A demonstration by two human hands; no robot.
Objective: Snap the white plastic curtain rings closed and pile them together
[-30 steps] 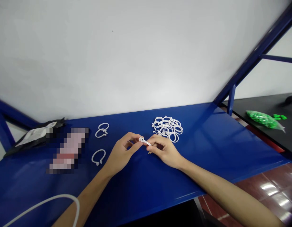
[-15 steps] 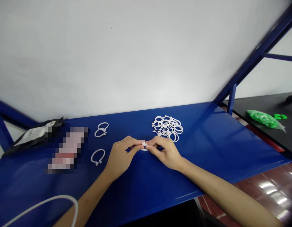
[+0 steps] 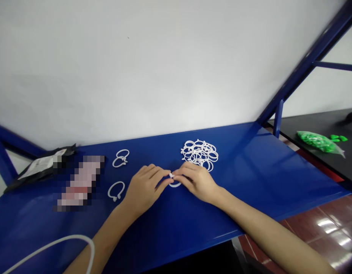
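Note:
Between my two hands, over the middle of the blue table, is a white plastic ring [image 3: 175, 185] with knobbed ends. My left hand [image 3: 147, 186] pinches its knobbed ends from the left with thumb and fingertips. From the right, my right hand [image 3: 197, 180] pinches the same spot. The fingertips partly cover the ends, so I cannot tell whether they are joined. Just beyond my right hand lies a pile of similar white rings [image 3: 200, 152]. Left of my left hand rests a ring with parted ends [image 3: 116, 191], and farther back two overlapping rings [image 3: 121, 158].
A black package with a white label [image 3: 41, 165] and a blurred-out pinkish packet [image 3: 81, 182] lie on the blue table [image 3: 250, 171] at left. A white cord [image 3: 64, 238] curves across the lower left. At right, a bag of green pieces [image 3: 318, 142] sits on a black table.
The ring's lower arc shows more below my fingertips. My left fingers have shifted slightly around the knobbed ends. The whole view has moved a little.

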